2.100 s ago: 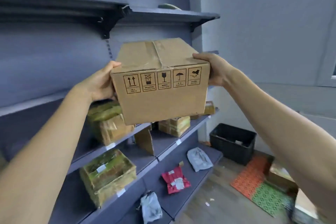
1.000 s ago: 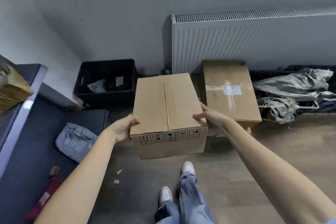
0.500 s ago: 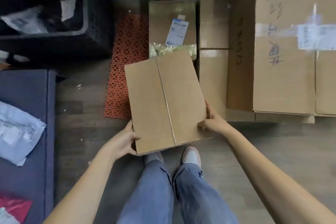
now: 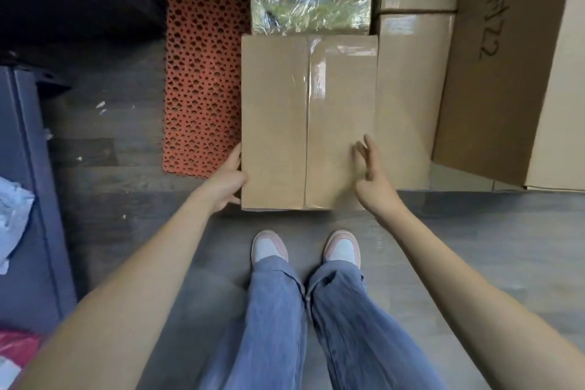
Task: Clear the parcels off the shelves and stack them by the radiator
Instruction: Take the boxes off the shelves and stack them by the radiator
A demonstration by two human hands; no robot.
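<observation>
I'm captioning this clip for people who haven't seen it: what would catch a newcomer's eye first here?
First, the plain brown taped cardboard box at the centre, set down among other parcels, with the left hand on its left edge and the right hand open above its right side. Next, the perforated orange floor mat to its left, and the tall brown cardboard carton with black handwriting at right.

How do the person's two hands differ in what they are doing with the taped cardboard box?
The left hand lies against the taped cardboard box's left side; the right hand is off it, over the right part of its top. The left hand's fingers are partly hidden by the box; the right hand's are spread and visible. Both are bare.
</observation>
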